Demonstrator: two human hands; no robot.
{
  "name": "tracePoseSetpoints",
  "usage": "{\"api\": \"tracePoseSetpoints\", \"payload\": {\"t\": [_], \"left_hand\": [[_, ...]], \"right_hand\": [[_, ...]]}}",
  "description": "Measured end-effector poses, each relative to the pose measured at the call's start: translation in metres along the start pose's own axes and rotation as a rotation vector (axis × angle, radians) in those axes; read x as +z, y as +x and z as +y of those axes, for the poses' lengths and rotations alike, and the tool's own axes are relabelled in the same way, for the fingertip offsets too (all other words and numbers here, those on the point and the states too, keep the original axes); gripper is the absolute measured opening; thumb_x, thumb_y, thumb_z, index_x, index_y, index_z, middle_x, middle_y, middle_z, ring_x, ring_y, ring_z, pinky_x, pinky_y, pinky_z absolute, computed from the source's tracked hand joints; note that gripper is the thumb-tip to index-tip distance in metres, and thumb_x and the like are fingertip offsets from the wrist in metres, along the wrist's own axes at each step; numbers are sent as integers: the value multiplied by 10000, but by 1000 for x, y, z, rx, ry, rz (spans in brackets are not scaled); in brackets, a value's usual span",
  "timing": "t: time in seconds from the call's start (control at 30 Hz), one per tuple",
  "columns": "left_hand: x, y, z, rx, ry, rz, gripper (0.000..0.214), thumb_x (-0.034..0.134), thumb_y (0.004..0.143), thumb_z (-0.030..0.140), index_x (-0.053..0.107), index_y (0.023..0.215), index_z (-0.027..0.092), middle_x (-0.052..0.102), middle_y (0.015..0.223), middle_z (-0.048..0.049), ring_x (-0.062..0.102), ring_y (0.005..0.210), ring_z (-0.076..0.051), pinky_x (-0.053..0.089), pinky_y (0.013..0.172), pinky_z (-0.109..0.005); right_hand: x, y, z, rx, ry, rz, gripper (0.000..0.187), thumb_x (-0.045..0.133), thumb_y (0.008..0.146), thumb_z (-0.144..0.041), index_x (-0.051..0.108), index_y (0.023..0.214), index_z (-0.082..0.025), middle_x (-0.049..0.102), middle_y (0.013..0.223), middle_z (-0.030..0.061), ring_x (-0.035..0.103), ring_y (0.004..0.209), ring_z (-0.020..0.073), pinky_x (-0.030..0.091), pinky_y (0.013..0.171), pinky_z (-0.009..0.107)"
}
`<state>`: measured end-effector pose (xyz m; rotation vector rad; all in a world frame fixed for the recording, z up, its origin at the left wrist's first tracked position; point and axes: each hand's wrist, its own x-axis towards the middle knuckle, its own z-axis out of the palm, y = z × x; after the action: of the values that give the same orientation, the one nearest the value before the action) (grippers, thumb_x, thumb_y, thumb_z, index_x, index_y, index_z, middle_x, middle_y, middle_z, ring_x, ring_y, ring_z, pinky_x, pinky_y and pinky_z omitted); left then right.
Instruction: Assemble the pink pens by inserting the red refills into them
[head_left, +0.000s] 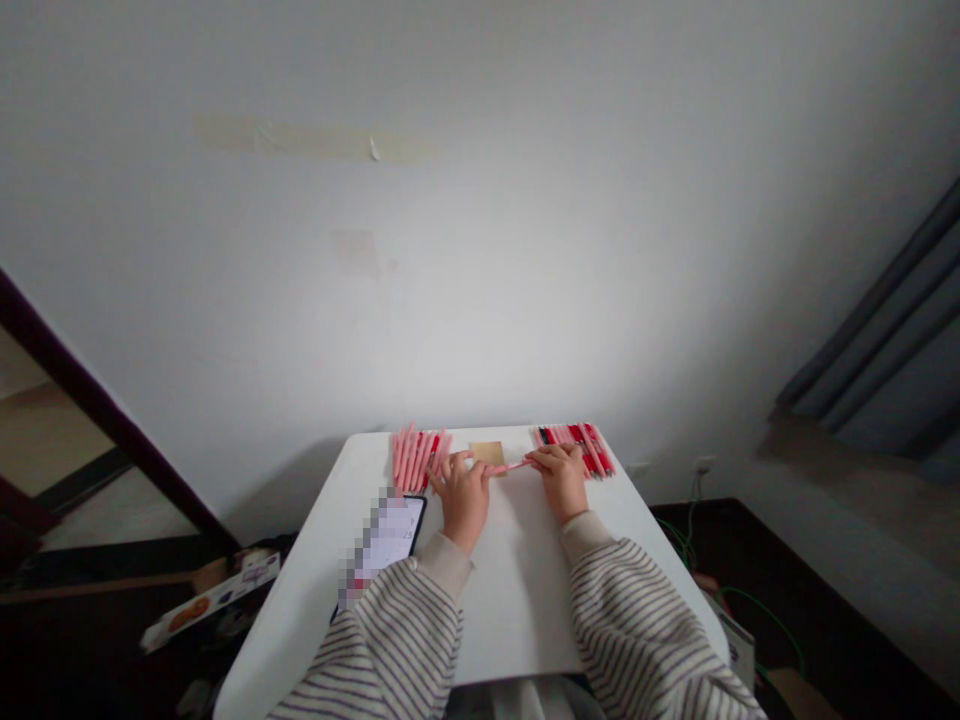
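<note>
A slim pink pen (511,467) lies crosswise between my two hands, just above the white table (517,590). My left hand (463,498) is closed on its left end, and some of those fingers reach toward a row of pink and red pens (411,458). The pen's right end is pinched by my right hand (561,478). Close beyond that hand lies a second group of red and pink pens (592,450). Behind the held pen is a small tan square (489,452), partly covered by my left hand.
A tablet or large phone (394,535) with a lit screen lies left of my left forearm, part of it blurred out. The table's far edge meets a white wall (480,250). Green cables (780,610) run on the floor at right. A grey curtain (892,340) hangs at right.
</note>
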<state>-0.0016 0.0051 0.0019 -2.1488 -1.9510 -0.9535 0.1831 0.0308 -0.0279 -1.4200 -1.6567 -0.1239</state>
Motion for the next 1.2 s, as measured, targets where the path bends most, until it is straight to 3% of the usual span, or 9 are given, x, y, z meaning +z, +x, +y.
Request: {"api": "tracePoseSetpoints", "payload": {"t": [0.2,0.33,0.63,0.77,0.87,0.97,1.2], "left_hand": [[-3,0,1,22,-53,-9,256,640,769,379,665,1018,322,572,1186,-53,425,1184,-268,196,1070,-609],[-2,0,1,25,-53,-16,139,590,807,357,680,895,299,582,1171,-44,422,1174,-264,185,1064,-619],[3,0,-1,8,-11,-22,246,466,875,395,691,881,296,593,1175,-43,419,1166,-279,199,1046,-634],[2,0,-1,13,-39,-28,234,589,801,418,670,990,308,577,1197,-51,416,1178,-272,186,1063,-619],[0,0,0,23,-46,-35,195,639,769,364,671,951,300,576,1185,-46,422,1171,-258,184,1075,-596],[-1,0,0,21,-41,-35,142,597,800,373,675,885,290,582,1165,-43,425,1157,-256,186,1068,-601],[3,0,-1,10,-27,-21,256,477,863,432,689,870,287,588,1169,-49,419,1155,-269,182,1054,-641]], "right_hand": [[0,0,1,-8,2,-5,180,584,855,-260,760,875,-292,684,879,49,429,921,230,341,811,372],[-1,0,0,-11,13,0,165,601,845,-266,762,866,-294,688,875,48,431,917,230,341,817,373],[-1,1,-1,-18,16,-3,141,630,828,-253,761,865,-291,692,867,49,454,922,227,355,819,369],[-2,1,-2,-24,0,1,144,626,830,-257,761,866,-290,686,862,55,461,914,230,359,810,373],[-2,1,-2,-26,8,-8,161,605,841,-260,762,868,-286,683,864,61,461,901,235,358,803,379],[-2,1,-3,-22,20,-10,170,597,846,-254,763,864,-284,685,863,58,457,902,236,359,807,378],[-3,1,-5,-6,35,-15,195,572,853,-252,766,858,-271,688,870,65,455,901,241,359,815,389]]}}
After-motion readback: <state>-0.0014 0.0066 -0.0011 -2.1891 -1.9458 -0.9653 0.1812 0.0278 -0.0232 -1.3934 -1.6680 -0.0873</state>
